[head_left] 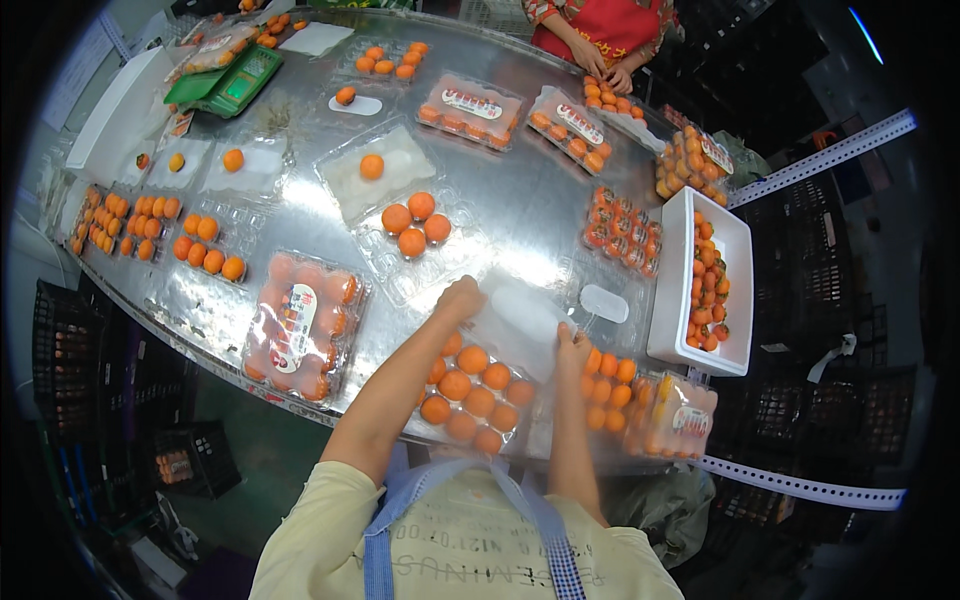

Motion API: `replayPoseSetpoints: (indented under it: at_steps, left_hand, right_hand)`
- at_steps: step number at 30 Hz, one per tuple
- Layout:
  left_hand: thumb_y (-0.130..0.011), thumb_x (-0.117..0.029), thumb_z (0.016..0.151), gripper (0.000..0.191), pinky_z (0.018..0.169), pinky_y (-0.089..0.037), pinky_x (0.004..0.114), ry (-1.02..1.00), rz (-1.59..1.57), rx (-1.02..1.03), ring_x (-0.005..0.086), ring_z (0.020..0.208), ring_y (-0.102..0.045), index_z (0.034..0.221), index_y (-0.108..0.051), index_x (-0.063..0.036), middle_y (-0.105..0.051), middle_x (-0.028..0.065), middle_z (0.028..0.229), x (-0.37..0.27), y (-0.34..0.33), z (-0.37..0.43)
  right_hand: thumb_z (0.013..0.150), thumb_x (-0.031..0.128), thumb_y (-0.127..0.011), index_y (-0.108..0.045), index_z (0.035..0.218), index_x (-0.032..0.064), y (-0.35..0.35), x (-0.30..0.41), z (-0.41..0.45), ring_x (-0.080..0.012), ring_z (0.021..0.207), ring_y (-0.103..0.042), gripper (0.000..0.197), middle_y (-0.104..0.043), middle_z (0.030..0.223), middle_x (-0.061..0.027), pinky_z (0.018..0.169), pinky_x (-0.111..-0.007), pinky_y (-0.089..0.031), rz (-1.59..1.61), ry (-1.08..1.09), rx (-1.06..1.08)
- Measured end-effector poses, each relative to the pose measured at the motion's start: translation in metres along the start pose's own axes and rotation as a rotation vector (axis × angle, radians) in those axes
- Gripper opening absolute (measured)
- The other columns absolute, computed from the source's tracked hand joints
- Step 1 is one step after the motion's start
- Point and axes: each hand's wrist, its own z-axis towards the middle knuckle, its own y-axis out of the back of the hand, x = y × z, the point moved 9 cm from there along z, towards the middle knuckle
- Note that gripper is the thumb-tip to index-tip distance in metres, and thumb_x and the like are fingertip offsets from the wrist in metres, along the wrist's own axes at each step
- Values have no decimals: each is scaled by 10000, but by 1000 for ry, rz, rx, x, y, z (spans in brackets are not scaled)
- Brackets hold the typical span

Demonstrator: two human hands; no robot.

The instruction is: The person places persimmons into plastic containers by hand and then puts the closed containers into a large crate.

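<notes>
Between my two hands, a clear plastic clamshell lid with a translucent white liner sheet [517, 315] is raised over the steel table [517, 191]. My left hand [460, 300] closes on its far left edge, and my right hand [574, 346] pinches its right side. Just nearer to me, orange persimmons [478, 401] fill the cups of a clear tray. Beyond my left hand, another clear tray [405, 281] bears several persimmons [412, 242]. Whether the lid is hinged to the full tray cannot be told.
A labelled full clamshell [304, 326] lies to the left, and packed boxes [675, 416] stand at the near right. A white foam box [739, 300] of persimmons is at the right. A green scale [232, 86] stands far left. Across the table a person in a red apron [622, 34] handles fruit.
</notes>
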Motion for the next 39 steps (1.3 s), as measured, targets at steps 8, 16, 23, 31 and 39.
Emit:
replayPoseSetpoints:
  at_steps: [8, 16, 23, 31, 39]
  left_hand:
    - [-611, -231, 764, 368, 585, -559, 375, 43, -63, 94, 301, 759, -663, 980, -587, 65, -635, 224, 941, -5, 2, -2]
    - [-690, -339, 707, 435, 632, -529, 393, -81, -237, -293, 319, 746, -646, 869, -586, 51, -639, 208, 822, 36, 9, 0]
    - [-685, -445, 710, 507, 778, -480, 384, -53, -197, -278, 320, 883, -617, 922, -589, 5, -636, 198, 920, 41, 26, -21]
    - [-655, -346, 759, 586, 819, -471, 380, -218, -223, -401, 336, 935, -607, 1155, -510, 61, -611, 240, 1021, 46, 23, -60]
    - [-638, -146, 785, 400, 914, -425, 364, -407, -128, -566, 302, 1047, -548, 1146, -550, 5, -580, 187, 1114, 68, 45, -141]
  right_hand:
    - [783, 139, -657, -562, 880, -31, 5, -19, 12, -143, 700, -523, 218, -583, 784, -61, 647, -280, -437, -21, -73, -47]
    - [717, 259, -714, -499, 1021, -41, -16, 31, 4, -256, 721, -542, 478, -549, 794, -124, 680, -356, -444, -435, 181, -44]
    - [727, 350, -700, -397, 1199, -63, -20, 55, 1, -395, 1059, -487, 697, -501, 1141, -263, 878, -434, -402, -719, 328, -8]
    - [752, 342, -684, -395, 1235, -75, -4, 43, -6, -353, 1030, -497, 700, -491, 1149, -244, 882, -406, -402, -532, 402, 62]
    - [807, 106, -610, -533, 1132, 11, 78, 73, -57, -210, 829, -557, 347, -566, 1016, -118, 715, -296, -461, -349, 398, -24]
